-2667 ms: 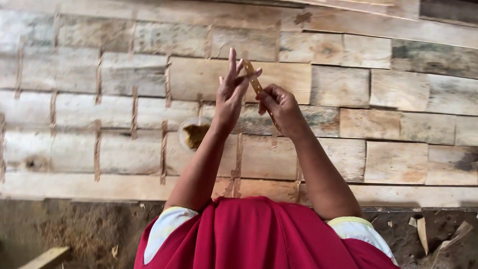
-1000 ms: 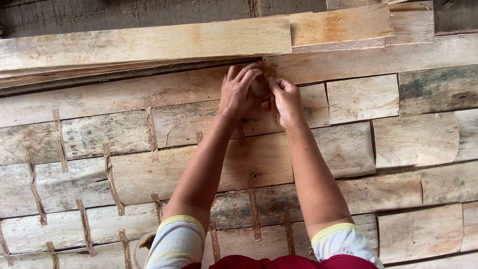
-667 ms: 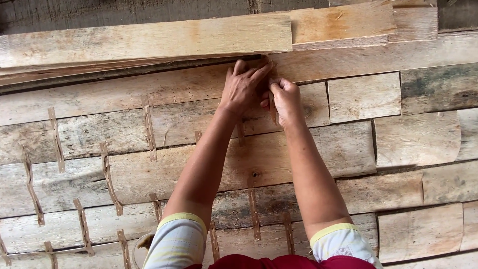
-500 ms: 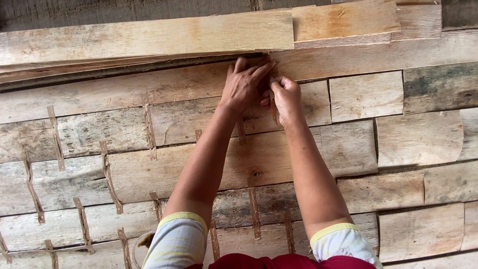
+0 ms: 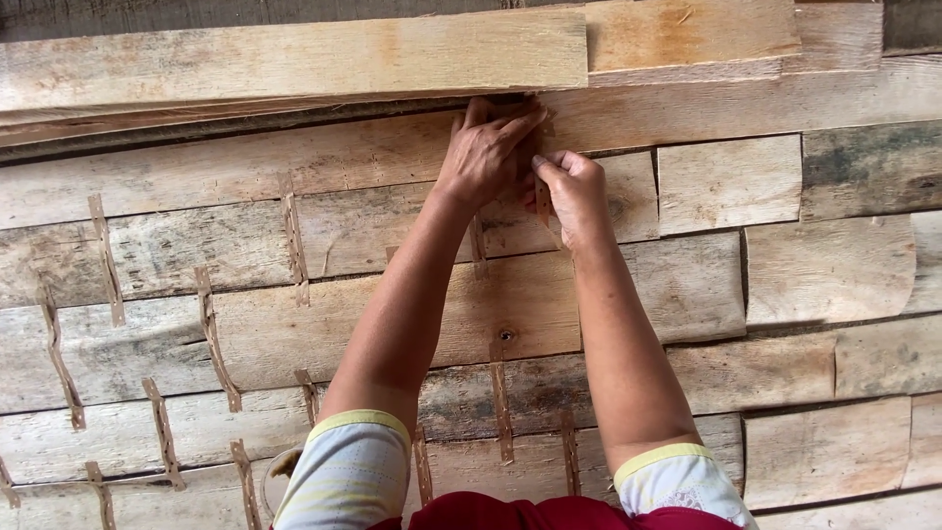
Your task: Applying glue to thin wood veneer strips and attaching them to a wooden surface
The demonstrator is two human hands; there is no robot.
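Head view, one entry: left hand (image 5: pixel 488 152) flat, fingers spread, pressing the brown paper tape strip (image 5: pixel 542 201) onto the veneer sheets (image 5: pixel 373 186) at the seam. Right hand (image 5: pixel 574 191) pinches the strip's lower end. You should keep it straight across the joint.

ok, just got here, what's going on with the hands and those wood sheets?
A person leans over a spread of overlapping pale, weathered wood veneer sheets joined by thin brown tape strips. The left hand lies flat on the sheets with its fingertips at the seam under the upper light plank. The right hand pinches a short brown tape strip just beside it. Both hands are close together at that seam.
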